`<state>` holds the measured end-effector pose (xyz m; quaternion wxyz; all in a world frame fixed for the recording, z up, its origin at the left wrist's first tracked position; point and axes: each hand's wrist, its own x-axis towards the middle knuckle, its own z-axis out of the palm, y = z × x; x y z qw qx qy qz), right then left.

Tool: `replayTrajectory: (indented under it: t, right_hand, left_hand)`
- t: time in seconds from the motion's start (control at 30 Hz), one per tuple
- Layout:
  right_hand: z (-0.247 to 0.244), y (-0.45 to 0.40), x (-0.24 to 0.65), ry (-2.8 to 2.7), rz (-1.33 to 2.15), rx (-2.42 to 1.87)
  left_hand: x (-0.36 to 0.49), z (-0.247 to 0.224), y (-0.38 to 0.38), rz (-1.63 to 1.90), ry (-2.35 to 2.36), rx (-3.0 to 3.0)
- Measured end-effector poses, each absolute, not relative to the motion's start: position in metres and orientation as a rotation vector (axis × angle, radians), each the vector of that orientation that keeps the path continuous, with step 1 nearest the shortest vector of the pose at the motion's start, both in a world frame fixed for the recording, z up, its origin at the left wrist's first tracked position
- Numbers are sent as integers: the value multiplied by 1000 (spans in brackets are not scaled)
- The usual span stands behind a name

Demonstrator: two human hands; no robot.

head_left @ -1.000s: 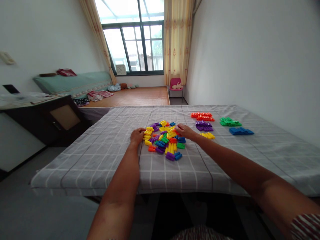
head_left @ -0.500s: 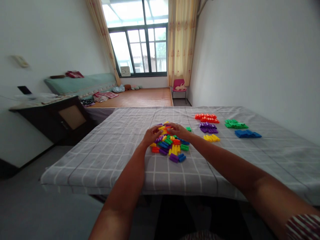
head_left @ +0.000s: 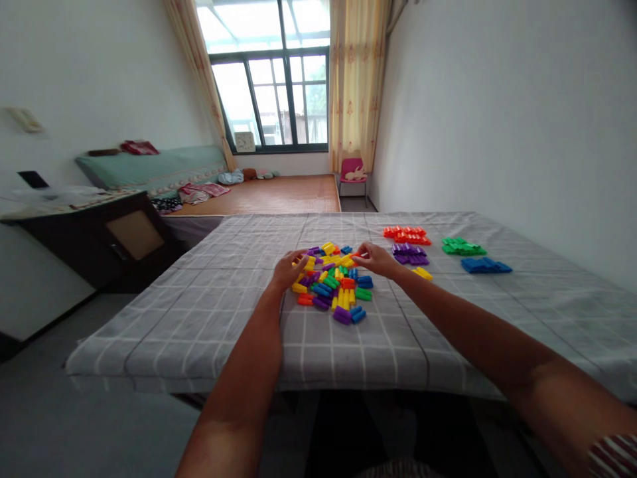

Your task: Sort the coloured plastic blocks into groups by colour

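A mixed pile of small plastic blocks [head_left: 347, 295] in yellow, purple, orange, green and blue lies on the checked cloth. At its right far edge, my right hand [head_left: 377, 259] pinches an orange plastic block [head_left: 355, 257] between thumb and fingertips. My left hand [head_left: 287, 271] rests at the pile's left side, fingers apart and touching the blocks there. Sorted by colour to the right are orange blocks [head_left: 407, 235], purple blocks [head_left: 409, 254], green blocks [head_left: 462, 247] and blue blocks [head_left: 485, 266]. Some yellow blocks [head_left: 423, 273] are partly hidden behind my right wrist.
The grey checked tablecloth [head_left: 209, 305] covers a wide table whose near edge is below my forearms. A white wall [head_left: 522, 133] runs along the right. Beyond the table stand a bed [head_left: 283, 194] and a pink chair [head_left: 352, 169]; a dark cabinet [head_left: 99, 232] is at left.
My right hand has moved right from over the pile and now has an orange block in its fingers. My left hand has drawn slightly left, uncovering more of the pile.
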<state>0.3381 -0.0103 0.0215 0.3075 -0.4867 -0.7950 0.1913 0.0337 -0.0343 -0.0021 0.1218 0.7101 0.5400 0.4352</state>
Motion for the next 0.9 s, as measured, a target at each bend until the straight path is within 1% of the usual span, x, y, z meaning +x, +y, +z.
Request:
replayTrajectory:
  t: [0.13, 0.23, 0.3, 0.43, 0.53, 0.6, 0.7, 0.77, 0.9]
  right_hand:
    - [31, -17, 357, -2254, 63, -1335]
    - [30, -21, 368, -2520, -115, -1361]
    - [25, -21, 373, -2626, -60, -1379]
    - [17, -9, 387, -2687, 288, -1373]
    - [25, 17, 404, -2610, 422, -1324]
    - [37, 42, 418, -2483, 350, -1381]
    - [52, 81, 437, -2342, 42, -1540]
    - [53, 102, 446, -2341, -102, -1612]
    - [34, 124, 454, -2440, -114, -1610]
  left_hand:
    - [21, -5, -29, 1404, 1748, 1965]
    - [10, -7, -28, 1450, 1857, 1876]
    - [5, -8, -29, 1456, 1913, 1812]
    - [-1, -12, -29, 1438, 1959, 1759]
    - [-3, -16, -26, 1392, 1944, 1767]
    - [-4, -18, -24, 1363, 1935, 1778]
    - [-5, -19, -22, 1349, 1930, 1800]
    - [-5, -19, -21, 1352, 1919, 1824]
    - [-5, -18, -22, 1354, 1901, 1858]
